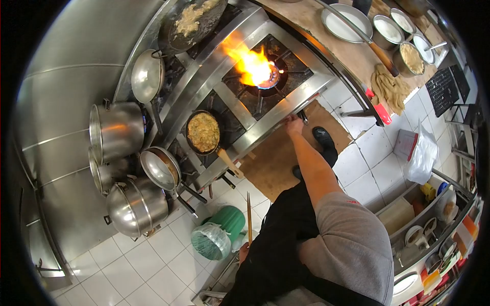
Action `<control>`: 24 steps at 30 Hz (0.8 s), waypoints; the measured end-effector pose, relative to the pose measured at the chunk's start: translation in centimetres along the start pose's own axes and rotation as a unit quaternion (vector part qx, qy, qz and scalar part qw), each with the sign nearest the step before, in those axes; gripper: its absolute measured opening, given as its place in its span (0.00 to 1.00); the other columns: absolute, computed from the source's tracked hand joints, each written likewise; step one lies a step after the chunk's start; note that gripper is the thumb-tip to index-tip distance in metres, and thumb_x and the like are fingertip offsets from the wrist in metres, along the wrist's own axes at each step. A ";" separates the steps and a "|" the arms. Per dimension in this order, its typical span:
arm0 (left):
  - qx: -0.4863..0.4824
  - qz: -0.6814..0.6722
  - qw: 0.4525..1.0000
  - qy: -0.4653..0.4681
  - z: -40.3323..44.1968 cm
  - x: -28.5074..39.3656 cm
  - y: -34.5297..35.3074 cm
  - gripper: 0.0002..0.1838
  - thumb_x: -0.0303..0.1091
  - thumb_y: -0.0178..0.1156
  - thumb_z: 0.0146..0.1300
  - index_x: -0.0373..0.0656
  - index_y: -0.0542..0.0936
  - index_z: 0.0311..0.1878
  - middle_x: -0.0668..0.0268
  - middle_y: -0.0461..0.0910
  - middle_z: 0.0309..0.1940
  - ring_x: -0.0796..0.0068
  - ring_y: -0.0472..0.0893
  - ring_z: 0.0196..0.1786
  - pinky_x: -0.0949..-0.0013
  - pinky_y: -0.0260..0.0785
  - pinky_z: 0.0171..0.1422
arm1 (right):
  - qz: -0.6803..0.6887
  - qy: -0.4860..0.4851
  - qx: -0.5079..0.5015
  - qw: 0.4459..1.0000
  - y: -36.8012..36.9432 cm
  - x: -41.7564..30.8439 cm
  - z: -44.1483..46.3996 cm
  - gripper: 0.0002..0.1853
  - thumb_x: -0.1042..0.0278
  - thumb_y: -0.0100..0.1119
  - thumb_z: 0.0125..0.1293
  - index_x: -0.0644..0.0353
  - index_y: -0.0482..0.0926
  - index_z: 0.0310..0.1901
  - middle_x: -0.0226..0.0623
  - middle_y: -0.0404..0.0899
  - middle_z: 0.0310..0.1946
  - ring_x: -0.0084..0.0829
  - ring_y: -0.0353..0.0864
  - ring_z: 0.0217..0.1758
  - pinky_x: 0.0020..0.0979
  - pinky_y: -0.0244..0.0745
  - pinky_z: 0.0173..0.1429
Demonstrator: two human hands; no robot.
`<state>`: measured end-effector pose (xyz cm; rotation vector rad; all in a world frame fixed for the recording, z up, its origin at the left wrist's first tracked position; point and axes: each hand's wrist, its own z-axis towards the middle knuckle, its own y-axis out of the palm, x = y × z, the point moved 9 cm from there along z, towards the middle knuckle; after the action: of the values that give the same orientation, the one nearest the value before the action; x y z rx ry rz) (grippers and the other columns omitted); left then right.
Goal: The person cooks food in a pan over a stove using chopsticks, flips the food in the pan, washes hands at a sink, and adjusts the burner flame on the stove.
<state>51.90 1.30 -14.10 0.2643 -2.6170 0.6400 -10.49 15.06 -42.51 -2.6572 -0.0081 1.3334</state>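
Observation:
My right hand [293, 125] is at the stove's front edge, beside a black knob or handle [304, 117], with its fingers bent; what they hold, if anything, is too small to tell. Above it a burner [269, 76] burns with a tall orange flame [250, 61]. Low in the view, my left hand [244, 252] is closed round long thin wooden chopsticks [249, 217] that point up. A black pan [204, 132] with browned food and a wooden handle sits on the left front part of the stove.
Large steel pots [120, 132], lidded pans [161, 168] and a big wok [189, 25] stand at the back left. A green bin [227, 222] is on the floor. Bowls [388, 29], a wooden-handled tool [383, 57] and a brown cloth [387, 87] lie on the right counter.

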 end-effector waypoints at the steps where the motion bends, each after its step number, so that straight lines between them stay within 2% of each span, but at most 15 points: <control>1: 0.000 -0.002 1.000 -0.001 0.1 -0.2 0.1 0.12 0.35 0.64 0.68 0.34 0.79 0.45 0.65 0.82 0.32 0.80 0.78 0.35 0.72 0.70 0.38 | 0.007 0.000 0.004 1.000 0.1 0.4 0.3 0.12 0.64 0.61 0.68 0.65 0.85 0.41 0.55 0.84 0.36 0.51 0.85 0.43 0.43 0.78 0.49; 4: -0.002 -0.006 1.000 -0.004 0.2 -0.6 0.1 0.12 0.35 0.64 0.68 0.34 0.79 0.45 0.65 0.82 0.32 0.80 0.78 0.35 0.72 0.70 0.38 | -0.018 -0.018 0.017 1.000 -0.1 0.4 0.4 0.11 0.65 0.61 0.67 0.66 0.85 0.41 0.53 0.84 0.33 0.48 0.86 0.38 0.41 0.79 0.45; 10: -0.006 -0.010 1.000 -0.008 0.1 -1.0 0.2 0.13 0.34 0.64 0.67 0.33 0.79 0.46 0.65 0.82 0.33 0.80 0.78 0.35 0.72 0.71 0.38 | 0.056 0.014 -0.004 0.998 0.2 0.6 0.2 0.10 0.68 0.60 0.67 0.66 0.85 0.40 0.49 0.84 0.29 0.38 0.86 0.31 0.37 0.80 0.40; 13: -0.009 -0.012 1.000 -0.010 -0.1 -1.4 0.2 0.13 0.34 0.64 0.67 0.33 0.79 0.46 0.65 0.82 0.33 0.80 0.78 0.35 0.72 0.71 0.38 | 0.030 -0.018 -0.021 0.999 0.4 0.2 0.2 0.08 0.77 0.52 0.72 0.69 0.81 0.43 0.40 0.84 0.29 0.28 0.82 0.29 0.33 0.78 0.31; 16: -0.013 -0.012 1.000 -0.022 -0.2 -1.8 0.3 0.13 0.33 0.65 0.67 0.33 0.78 0.46 0.64 0.82 0.33 0.80 0.78 0.35 0.71 0.71 0.39 | 0.038 -0.031 -0.009 0.999 0.6 0.3 0.8 0.09 0.76 0.52 0.73 0.69 0.82 0.44 0.40 0.84 0.29 0.28 0.82 0.29 0.32 0.78 0.31; 19: -0.006 -0.047 0.999 -0.005 -0.2 -1.1 0.8 0.13 0.33 0.64 0.67 0.32 0.78 0.46 0.64 0.82 0.33 0.79 0.79 0.35 0.71 0.71 0.38 | -0.018 -0.057 -0.001 0.998 0.4 0.4 0.7 0.10 0.76 0.51 0.73 0.70 0.82 0.45 0.41 0.83 0.28 0.29 0.81 0.28 0.31 0.77 0.30; 22: 0.017 -0.029 0.998 -0.061 -1.3 0.3 0.9 0.12 0.33 0.64 0.67 0.33 0.78 0.46 0.63 0.83 0.33 0.77 0.79 0.35 0.71 0.71 0.39 | 0.051 0.007 -0.012 0.999 0.9 2.3 1.5 0.11 0.67 0.59 0.68 0.66 0.85 0.41 0.52 0.85 0.29 0.40 0.86 0.33 0.38 0.79 0.42; 24: 0.015 -0.026 0.998 -0.056 -1.6 1.3 1.1 0.12 0.32 0.64 0.67 0.33 0.79 0.46 0.62 0.83 0.34 0.76 0.80 0.35 0.71 0.71 0.40 | 0.040 -0.012 -0.013 0.999 1.1 2.4 2.0 0.11 0.66 0.59 0.68 0.67 0.85 0.41 0.53 0.85 0.30 0.41 0.86 0.33 0.38 0.79 0.42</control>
<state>51.01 2.89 -12.61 0.3850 -2.6985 0.6642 -10.70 14.49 -45.80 -2.6887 0.0784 1.3989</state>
